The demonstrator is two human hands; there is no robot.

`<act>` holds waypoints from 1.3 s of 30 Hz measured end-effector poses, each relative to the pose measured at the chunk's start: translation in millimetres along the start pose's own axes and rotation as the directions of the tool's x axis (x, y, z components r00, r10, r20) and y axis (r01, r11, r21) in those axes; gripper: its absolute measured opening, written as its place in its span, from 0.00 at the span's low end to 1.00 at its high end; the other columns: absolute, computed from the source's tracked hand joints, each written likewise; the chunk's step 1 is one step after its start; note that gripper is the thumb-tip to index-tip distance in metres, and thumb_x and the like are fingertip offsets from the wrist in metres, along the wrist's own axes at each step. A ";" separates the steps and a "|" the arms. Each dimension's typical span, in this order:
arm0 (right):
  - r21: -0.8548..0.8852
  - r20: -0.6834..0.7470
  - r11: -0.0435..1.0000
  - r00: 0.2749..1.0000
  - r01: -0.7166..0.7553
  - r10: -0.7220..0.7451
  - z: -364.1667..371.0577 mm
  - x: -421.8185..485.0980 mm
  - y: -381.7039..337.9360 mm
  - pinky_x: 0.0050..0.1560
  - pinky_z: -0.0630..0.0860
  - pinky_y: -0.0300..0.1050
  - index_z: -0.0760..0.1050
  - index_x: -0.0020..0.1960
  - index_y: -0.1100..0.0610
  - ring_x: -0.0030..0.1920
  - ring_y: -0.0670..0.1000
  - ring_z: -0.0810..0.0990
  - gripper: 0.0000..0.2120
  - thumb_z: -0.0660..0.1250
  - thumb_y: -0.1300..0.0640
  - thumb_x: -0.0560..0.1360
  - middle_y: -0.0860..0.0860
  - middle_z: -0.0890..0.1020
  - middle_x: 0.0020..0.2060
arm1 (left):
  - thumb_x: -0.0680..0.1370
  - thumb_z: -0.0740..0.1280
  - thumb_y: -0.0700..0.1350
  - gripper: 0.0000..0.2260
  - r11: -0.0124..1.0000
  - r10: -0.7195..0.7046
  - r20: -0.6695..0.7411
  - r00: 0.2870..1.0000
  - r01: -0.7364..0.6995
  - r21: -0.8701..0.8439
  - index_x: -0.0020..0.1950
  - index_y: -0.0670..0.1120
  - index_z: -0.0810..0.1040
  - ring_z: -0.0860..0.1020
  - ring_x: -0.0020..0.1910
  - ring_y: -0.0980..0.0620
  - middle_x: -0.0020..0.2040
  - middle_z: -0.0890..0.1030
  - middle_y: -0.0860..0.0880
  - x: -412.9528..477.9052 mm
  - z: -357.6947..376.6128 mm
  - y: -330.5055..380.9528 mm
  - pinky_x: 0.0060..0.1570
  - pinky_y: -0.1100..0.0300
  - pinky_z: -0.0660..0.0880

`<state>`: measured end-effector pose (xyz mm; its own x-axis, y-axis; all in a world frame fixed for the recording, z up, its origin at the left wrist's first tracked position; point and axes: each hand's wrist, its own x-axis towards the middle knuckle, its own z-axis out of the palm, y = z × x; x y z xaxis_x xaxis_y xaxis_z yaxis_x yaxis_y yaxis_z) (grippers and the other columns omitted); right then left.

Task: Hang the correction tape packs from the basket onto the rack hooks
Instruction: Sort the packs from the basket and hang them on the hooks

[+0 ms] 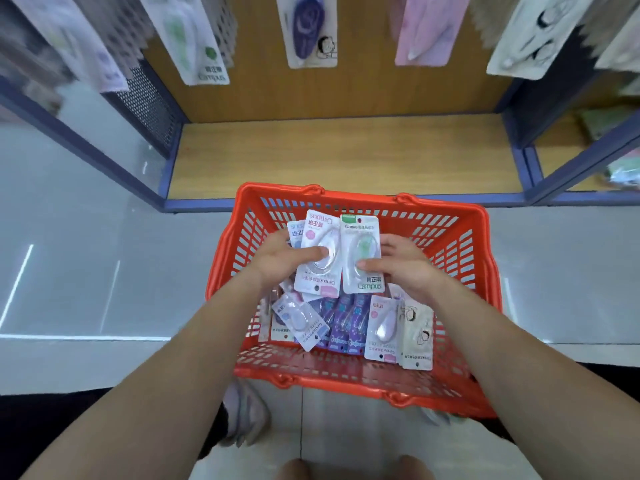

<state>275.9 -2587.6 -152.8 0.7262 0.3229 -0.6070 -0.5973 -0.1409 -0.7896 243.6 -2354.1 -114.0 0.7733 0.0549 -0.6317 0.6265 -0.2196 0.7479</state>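
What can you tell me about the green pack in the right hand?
The green pack is a white card with a green strip at its far end and a clear plastic bubble over a pale green tape dispenser, with Campus printed on it. The right hand holds it over the red basket, thumb on the bubble, beside the pink pack in the left hand.

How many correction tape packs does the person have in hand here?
3. The left hand holds a pink-label pack with a second pack peeking out behind it; the right hand holds a green pack. More could be hidden behind these.
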 end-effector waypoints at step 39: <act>-0.059 0.326 0.968 0.921 0.244 -0.212 35.8 -109.9 -146.6 0.40 0.82 0.43 0.80 0.57 0.55 0.46 0.52 0.87 0.13 0.66 0.69 0.78 0.53 0.88 0.49 | 0.57 0.87 0.54 0.29 0.989 0.147 -0.114 0.983 -0.144 0.031 0.51 0.43 0.82 0.85 0.37 0.49 0.39 0.86 0.48 -138.5 -28.5 108.6 0.46 0.46 0.83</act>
<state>271.5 -2568.9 32.9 0.6845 0.6328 -0.3620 -0.3809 -0.1129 -0.9177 207.4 -2357.8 60.6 0.8630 0.1330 -0.4873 0.5049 -0.2553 0.8245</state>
